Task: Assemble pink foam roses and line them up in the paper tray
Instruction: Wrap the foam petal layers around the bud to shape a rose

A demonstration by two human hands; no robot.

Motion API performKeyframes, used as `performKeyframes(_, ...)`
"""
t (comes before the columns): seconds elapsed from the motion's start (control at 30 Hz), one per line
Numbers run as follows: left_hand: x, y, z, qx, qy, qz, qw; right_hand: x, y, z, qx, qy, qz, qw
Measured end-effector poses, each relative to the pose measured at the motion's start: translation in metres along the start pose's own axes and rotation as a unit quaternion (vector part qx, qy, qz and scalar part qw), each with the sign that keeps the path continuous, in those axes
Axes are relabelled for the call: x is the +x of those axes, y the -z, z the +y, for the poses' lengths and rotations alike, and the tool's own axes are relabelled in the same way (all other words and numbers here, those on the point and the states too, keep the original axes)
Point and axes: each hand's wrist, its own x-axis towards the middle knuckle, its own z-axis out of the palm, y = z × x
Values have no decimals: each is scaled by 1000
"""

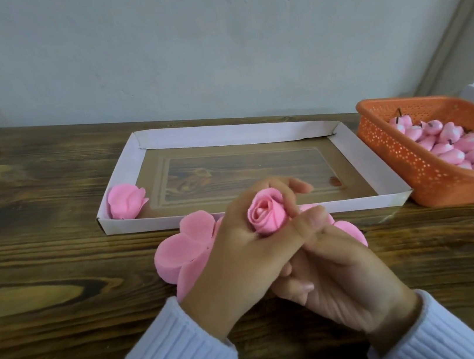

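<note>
Rose [266, 214] upright inside left hand [241, 255] grip, right hand [335, 272] thumb pressed alongside

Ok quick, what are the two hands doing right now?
Left hand: fingers curled round the pink foam rose, holding it.
Right hand: curled under the same rose with the thumb against its side, holding it too.

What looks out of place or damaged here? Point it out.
The paper tray is misshapen: its far wall folds inward and its near right corner flap splays open. The finished rose in it lies tipped against the left wall. Nothing looks spilled.
</note>
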Motion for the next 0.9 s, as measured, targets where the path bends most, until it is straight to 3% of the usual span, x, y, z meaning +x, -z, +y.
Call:
performKeyframes(0.2, 1, 0, 3, 27, 3, -40, 999, 2, -3, -1, -74, -16, 9, 997)
performKeyframes(0.4, 1, 2, 3, 64, -19, -17, 998, 1, -1, 2, -6, 4, 12, 1000)
performKeyframes(0.6, -1, -1, 6, 58, -11, -43, 997, 2, -7, 4, -96, 1, 49, 994)
performKeyframes(0.73, 0, 3, 6, 38, 5, -21, 999, 1, -9, 4, -26, 21, -3, 999)
performKeyframes(0.9, -2, 2, 7, 68, -9, -34, 997, 3, -8, 7, -92, 5, 73, 993)
